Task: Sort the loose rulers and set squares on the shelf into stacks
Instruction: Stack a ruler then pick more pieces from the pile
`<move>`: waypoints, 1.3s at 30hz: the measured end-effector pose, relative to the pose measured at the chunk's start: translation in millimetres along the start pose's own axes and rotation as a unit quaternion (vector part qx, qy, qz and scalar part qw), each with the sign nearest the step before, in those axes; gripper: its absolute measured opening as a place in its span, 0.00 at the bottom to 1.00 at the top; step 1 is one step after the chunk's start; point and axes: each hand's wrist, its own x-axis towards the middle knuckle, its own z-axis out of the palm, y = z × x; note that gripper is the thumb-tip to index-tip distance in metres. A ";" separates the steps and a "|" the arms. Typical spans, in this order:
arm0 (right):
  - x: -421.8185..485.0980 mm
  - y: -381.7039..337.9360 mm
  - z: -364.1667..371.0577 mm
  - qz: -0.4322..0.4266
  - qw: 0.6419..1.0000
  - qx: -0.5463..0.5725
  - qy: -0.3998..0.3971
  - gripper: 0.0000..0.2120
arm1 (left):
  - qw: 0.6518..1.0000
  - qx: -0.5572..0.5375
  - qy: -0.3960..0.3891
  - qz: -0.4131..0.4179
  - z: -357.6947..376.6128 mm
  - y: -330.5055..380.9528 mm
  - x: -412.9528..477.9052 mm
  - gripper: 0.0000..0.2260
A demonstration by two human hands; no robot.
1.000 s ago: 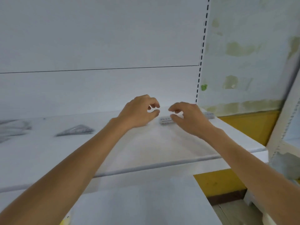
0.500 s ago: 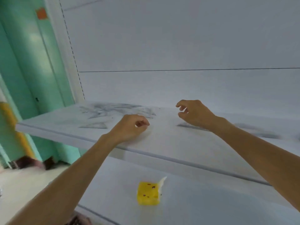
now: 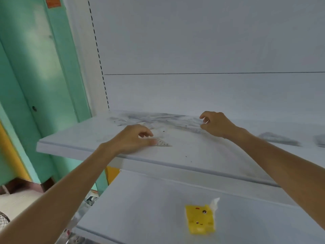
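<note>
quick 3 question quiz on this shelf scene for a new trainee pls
1. True or false: the yellow packet lies on the lower shelf.
2. Fill in: the right hand is at the right end of the loose pile of clear rulers and set squares, which lies toward the ___ of the upper shelf.
3. Which hand touches the small set square near the front edge? A) left hand B) right hand C) neither

Key: 1 true; 2 back; 3 A
</note>
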 end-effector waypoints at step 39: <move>14.7 -28.7 47.9 -0.021 0.975 -0.206 0.075 0.12 | 0.991 0.020 0.021 0.128 8.8 -19.1 36.7 0.15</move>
